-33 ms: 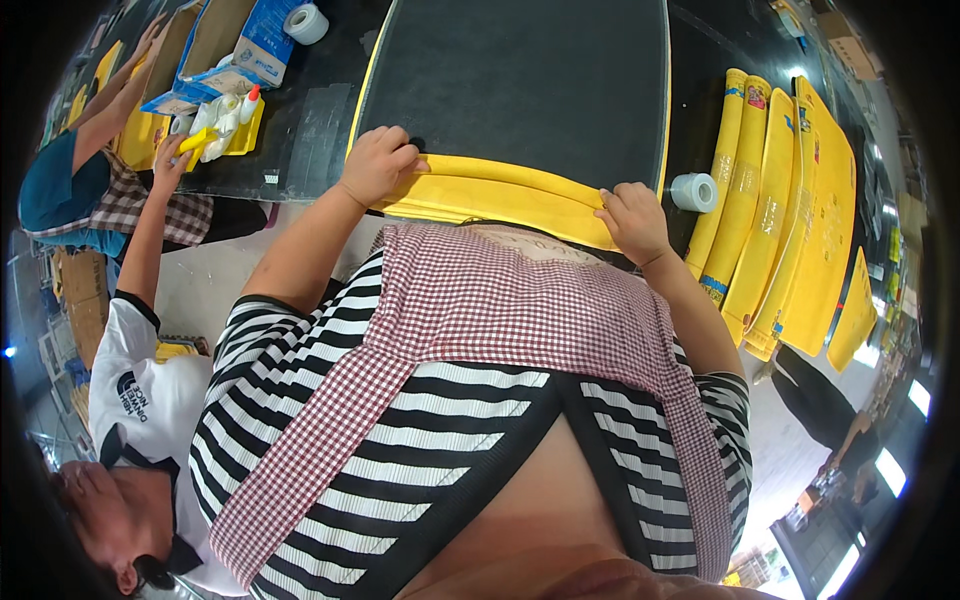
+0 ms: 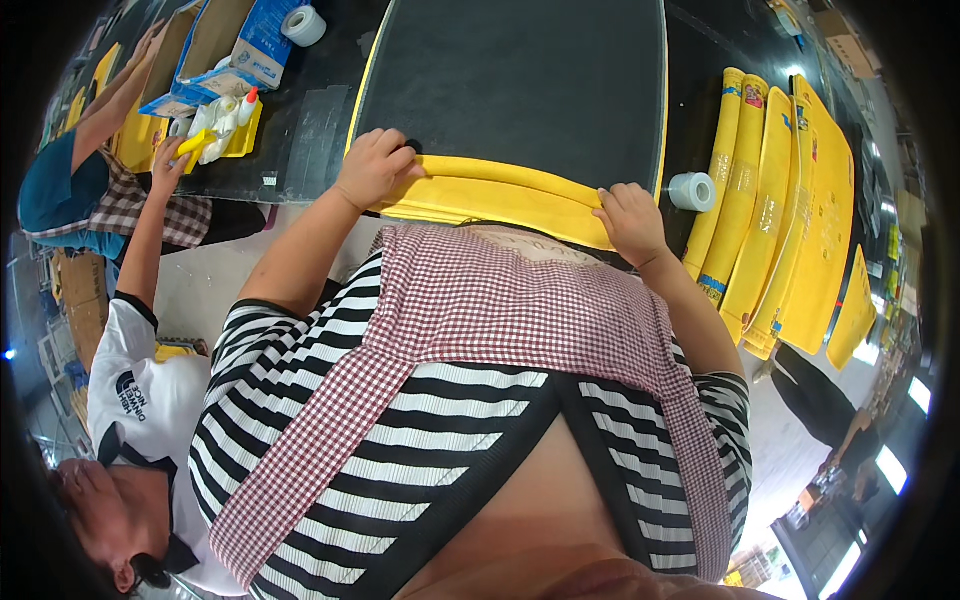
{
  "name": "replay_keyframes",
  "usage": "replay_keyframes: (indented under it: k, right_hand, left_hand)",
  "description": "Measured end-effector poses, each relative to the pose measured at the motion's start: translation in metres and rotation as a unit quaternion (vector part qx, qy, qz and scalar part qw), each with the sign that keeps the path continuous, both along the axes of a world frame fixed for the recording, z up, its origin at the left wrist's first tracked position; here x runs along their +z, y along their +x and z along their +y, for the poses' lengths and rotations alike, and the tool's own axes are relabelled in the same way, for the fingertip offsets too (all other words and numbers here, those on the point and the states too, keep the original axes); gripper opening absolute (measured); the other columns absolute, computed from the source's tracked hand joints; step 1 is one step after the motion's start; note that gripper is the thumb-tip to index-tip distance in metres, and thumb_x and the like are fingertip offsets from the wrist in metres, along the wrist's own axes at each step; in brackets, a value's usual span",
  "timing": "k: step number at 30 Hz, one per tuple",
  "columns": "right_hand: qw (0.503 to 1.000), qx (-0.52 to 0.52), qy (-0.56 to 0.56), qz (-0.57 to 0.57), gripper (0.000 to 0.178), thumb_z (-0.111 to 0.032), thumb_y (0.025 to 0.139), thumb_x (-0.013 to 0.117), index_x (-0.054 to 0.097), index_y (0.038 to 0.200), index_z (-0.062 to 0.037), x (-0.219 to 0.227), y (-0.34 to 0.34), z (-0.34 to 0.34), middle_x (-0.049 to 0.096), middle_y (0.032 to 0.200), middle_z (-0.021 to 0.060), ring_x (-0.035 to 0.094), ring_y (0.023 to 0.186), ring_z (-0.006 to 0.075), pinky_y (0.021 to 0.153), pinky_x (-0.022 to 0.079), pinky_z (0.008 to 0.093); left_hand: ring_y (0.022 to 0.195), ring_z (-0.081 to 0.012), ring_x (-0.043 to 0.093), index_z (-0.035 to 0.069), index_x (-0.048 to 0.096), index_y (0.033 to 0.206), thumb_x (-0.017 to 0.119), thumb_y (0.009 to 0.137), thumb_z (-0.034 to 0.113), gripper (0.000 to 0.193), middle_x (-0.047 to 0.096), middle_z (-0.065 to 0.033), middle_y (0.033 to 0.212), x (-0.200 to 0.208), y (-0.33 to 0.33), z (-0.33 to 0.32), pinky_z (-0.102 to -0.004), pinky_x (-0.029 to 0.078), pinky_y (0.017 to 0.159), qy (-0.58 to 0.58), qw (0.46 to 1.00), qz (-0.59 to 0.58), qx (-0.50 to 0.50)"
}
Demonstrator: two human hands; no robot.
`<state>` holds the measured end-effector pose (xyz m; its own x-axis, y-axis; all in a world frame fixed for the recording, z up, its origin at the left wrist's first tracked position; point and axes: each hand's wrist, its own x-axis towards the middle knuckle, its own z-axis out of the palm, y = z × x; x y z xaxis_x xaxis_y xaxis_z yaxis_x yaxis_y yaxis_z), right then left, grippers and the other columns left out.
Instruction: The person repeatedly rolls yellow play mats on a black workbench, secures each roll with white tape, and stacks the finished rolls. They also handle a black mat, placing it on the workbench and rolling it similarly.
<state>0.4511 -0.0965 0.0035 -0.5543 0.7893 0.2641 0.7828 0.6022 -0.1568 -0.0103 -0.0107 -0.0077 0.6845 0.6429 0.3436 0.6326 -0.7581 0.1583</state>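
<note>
A long mat (image 2: 515, 85) lies on the dark table with its black side up. Its near end is turned over toward the table's front edge, showing a yellow rolled fold (image 2: 510, 192). At the fold's left end, my left hand (image 2: 376, 172) grips it with fingers curled over the edge. My right hand (image 2: 632, 218) pinches the opposite end, thumb and fingers closed on the yellow material. Both fingertips' undersides are hidden. A checked apron front touches or nearly touches the fold's near side; I cannot tell which.
Beside my right hand stands a roll of clear tape (image 2: 691, 192). Yellow rolled mats (image 2: 738, 170) and flat yellow sheets (image 2: 822, 200) lie farther right. A blue box (image 2: 250, 50), another tape roll (image 2: 303, 26) and a yellow tray (image 2: 247, 135) sit at left, where two co-workers stand.
</note>
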Motion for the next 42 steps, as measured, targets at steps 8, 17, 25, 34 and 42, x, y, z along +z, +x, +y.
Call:
replay_keyframes:
  k: [8, 17, 25, 34, 42]
  right_hand:
    - [0.983, -0.128, -0.133, 0.017, 0.019, -0.013, 0.089, 0.073, 0.067, 0.106, -0.0087, 0.009, -0.003, 0.027, 0.062, 0.099, 0.0077, 0.063, 0.096, 0.0301, 0.081, 0.054, 0.0413]
    - [0.984, -0.163, 0.040, -0.061, 0.026, -0.006, 0.083, 0.067, 0.069, 0.109, -0.0020, -0.010, -0.040, 0.007, 0.065, 0.104, 0.0165, 0.063, 0.101, 0.0347, 0.084, 0.054, 0.0417]
    - [0.967, -0.239, -0.074, -0.039, 0.093, -0.054, 0.092, 0.071, 0.035, 0.161, -0.0045, -0.029, -0.033, 0.026, 0.025, 0.170, 0.0244, 0.019, 0.159, 0.0424, 0.128, 0.013, 0.0592]
    - [0.953, -0.291, 0.024, -0.077, 0.043, -0.038, 0.101, 0.060, 0.062, 0.136, -0.0125, -0.006, -0.015, 0.203, 0.065, 0.131, 0.0167, 0.060, 0.124, 0.0381, 0.103, 0.049, 0.0485]
    - [0.970, -0.239, 0.018, -0.038, 0.079, -0.042, 0.092, 0.073, 0.045, 0.154, -0.0038, -0.022, -0.060, 0.131, 0.043, 0.159, 0.0244, 0.038, 0.151, 0.0413, 0.124, 0.023, 0.0612]
  left_hand:
    - [0.092, -0.0301, 0.066, 0.014, 0.075, 0.110, 0.073, 0.091, 0.025, 0.022, 0.063, -0.0064, 0.103, 0.006, -0.010, 0.025, -0.0428, 0.054, 0.079, -0.177, 0.980, 0.030, 0.091]
    - [0.108, -0.0315, 0.062, 0.008, 0.069, 0.116, 0.061, 0.090, 0.010, 0.028, 0.063, -0.0116, 0.113, 0.013, 0.022, -0.006, -0.0380, 0.051, 0.095, -0.081, 0.976, 0.117, 0.166]
    - [0.159, -0.0453, 0.015, 0.016, 0.036, 0.164, 0.058, 0.096, 0.063, 0.085, 0.023, -0.0309, 0.168, 0.002, 0.064, -0.001, -0.0660, 0.006, 0.125, -0.112, 0.964, 0.035, 0.239]
    - [0.160, -0.0333, 0.020, 0.021, 0.045, 0.159, 0.059, 0.099, 0.061, 0.074, 0.029, -0.0132, 0.172, 0.007, 0.106, 0.206, -0.0538, 0.010, 0.130, -0.095, 0.963, 0.077, 0.240]
    - [0.113, -0.0287, 0.064, 0.015, 0.070, 0.113, 0.065, 0.100, 0.039, 0.028, 0.066, -0.0067, 0.114, 0.009, 0.104, 0.203, -0.0396, 0.054, 0.092, -0.135, 0.978, -0.001, 0.160]
